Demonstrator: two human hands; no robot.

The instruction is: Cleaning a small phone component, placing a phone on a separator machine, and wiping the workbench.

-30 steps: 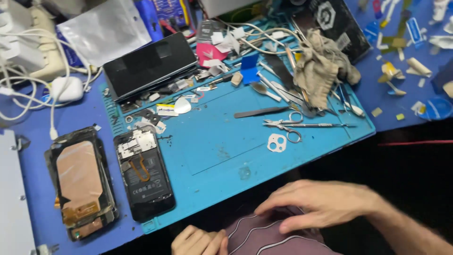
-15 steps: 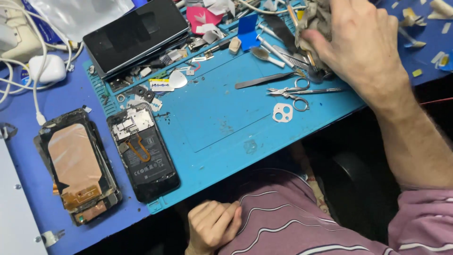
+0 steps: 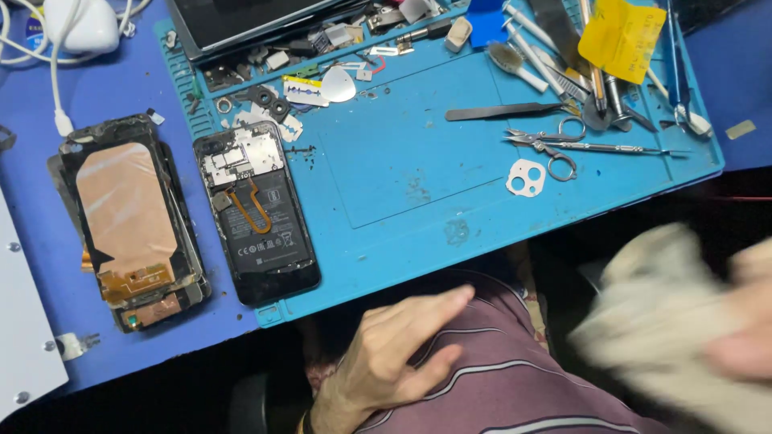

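Observation:
My right hand [image 3: 744,321] is at the lower right, blurred, gripping a crumpled beige cloth [image 3: 659,309] below the table's edge. My left hand [image 3: 394,362] rests open on my striped maroon shirt, holding nothing. On the blue work mat [image 3: 418,161] lies an opened black phone [image 3: 257,213] with its battery and orange flex cable showing. Left of it, off the mat, lies a phone back panel [image 3: 129,217] with a copper-coloured sheet.
Scissors [image 3: 555,149], black tweezers [image 3: 498,112], a white camera-lens frame [image 3: 525,178], a yellow sticky note [image 3: 623,36] and several tools lie on the mat's right side. Small screws, parts and a tablet [image 3: 241,16] sit at the top. A white charger [image 3: 76,24] with cable is top left.
My right hand took the cloth from the tool pile at the upper right and pulled it down to my lap. My left hand opened and slid right. The view moved closer.

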